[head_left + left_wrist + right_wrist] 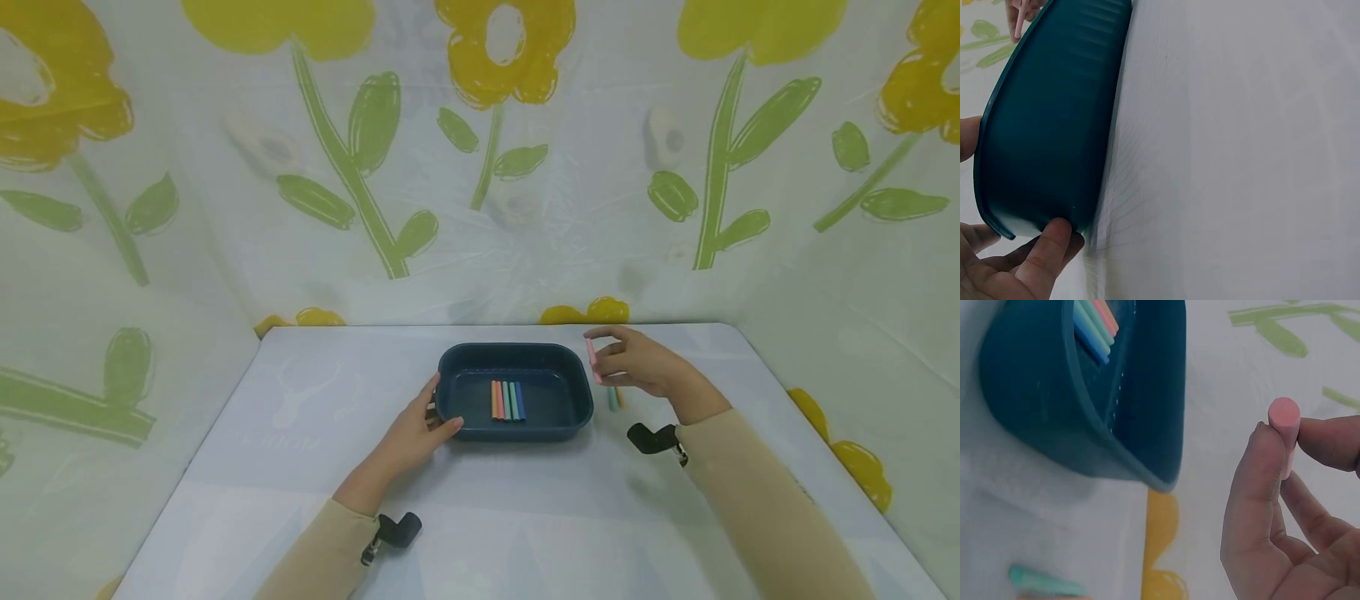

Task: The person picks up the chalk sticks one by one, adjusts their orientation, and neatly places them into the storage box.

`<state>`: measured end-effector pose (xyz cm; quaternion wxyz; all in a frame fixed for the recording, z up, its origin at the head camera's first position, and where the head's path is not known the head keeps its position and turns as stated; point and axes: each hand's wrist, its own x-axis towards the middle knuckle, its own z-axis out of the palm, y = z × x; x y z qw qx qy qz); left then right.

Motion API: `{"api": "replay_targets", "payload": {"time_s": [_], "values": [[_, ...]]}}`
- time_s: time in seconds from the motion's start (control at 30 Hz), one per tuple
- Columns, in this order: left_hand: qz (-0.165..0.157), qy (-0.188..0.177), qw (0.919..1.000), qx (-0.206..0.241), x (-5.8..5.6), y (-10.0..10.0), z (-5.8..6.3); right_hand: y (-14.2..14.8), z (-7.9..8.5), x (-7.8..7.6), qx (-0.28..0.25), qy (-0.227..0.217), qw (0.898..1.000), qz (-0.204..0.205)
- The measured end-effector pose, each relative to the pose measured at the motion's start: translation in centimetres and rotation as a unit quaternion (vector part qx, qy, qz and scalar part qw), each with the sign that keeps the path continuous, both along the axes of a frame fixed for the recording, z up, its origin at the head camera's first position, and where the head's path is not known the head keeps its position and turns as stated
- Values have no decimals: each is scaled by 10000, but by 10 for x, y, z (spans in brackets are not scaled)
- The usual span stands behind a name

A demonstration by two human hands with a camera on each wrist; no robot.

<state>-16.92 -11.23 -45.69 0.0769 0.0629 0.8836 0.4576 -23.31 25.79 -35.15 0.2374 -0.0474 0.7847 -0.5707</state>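
Right grip (637, 361) pinches chalk (1285, 414); white table (525, 517), flowered backdrop (570, 242).

The blue dish (555, 400) has walls all around, so the way in is from above. Inside the dish, a row of chalk sticks (507, 401) fills the middle, with bare bottom on both sides and more room to the right. The left hand (415, 431) blocks the dish's left end. The right hand (643, 361), with a pink chalk (591, 351), is in the way just beside the dish's right end, near a green chalk (612, 400) on the table (540, 517). There is wide room in front of the dish, but only a thin strip behind it before the flowered sheet (600, 208).
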Motion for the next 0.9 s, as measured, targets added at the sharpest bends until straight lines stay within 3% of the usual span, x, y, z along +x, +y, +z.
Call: {"api": "replay_targets", "payload": {"time_s": [0.3, 0.6, 0.9], "values": [[-18, 19, 10000, 5, 0, 0, 0, -27, -13, -6, -71, -42, 9999, 128], [-43, 48, 10000, 26, 0, 1, 0, -53, -30, -9, 93, -313, 9994, -78], [-31, 50, 10000, -36, 0, 0, 0, -79, -45, -10, 560, -389, 9975, -164]]}}
